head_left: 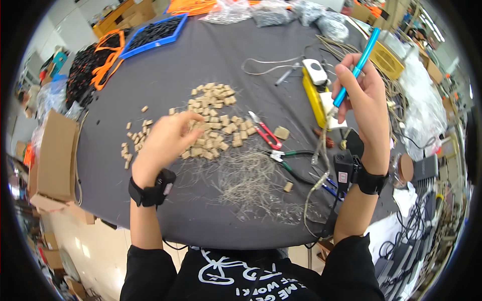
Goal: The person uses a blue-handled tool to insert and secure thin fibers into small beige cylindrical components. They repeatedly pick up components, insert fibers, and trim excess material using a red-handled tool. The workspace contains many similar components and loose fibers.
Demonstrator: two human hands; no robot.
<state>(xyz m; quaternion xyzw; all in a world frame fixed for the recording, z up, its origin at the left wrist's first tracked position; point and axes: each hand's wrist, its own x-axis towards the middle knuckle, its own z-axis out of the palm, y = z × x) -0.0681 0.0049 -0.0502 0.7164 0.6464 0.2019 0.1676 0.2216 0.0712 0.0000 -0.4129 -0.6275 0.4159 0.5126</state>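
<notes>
My left hand (pixel 173 138) hovers at the left side of a pile of small tan blocks (pixel 213 120), thumb and fingers apart, with nothing visible between them. My right hand (pixel 364 90), raised at the right, is closed around a shiny blue pen-shaped tool (pixel 370 47). The tool slants up to the right, and a pale cord (pixel 324 160) seems to run down from its lower end. Red-handled snips (pixel 266 131) lie right of the pile, with green-handled pliers (pixel 296 168) nearer me. Cut thin strands (pixel 251 183) are scattered in front of the pile.
A blue tray (pixel 155 35) of black pieces stands at the far left beside orange straps (pixel 108 60). A yellow power strip (pixel 314 98) with a white plug lies under the right hand. A cardboard box (pixel 55 155) stands at the table's left edge; clear plastic bags (pixel 321 20) lie at the back.
</notes>
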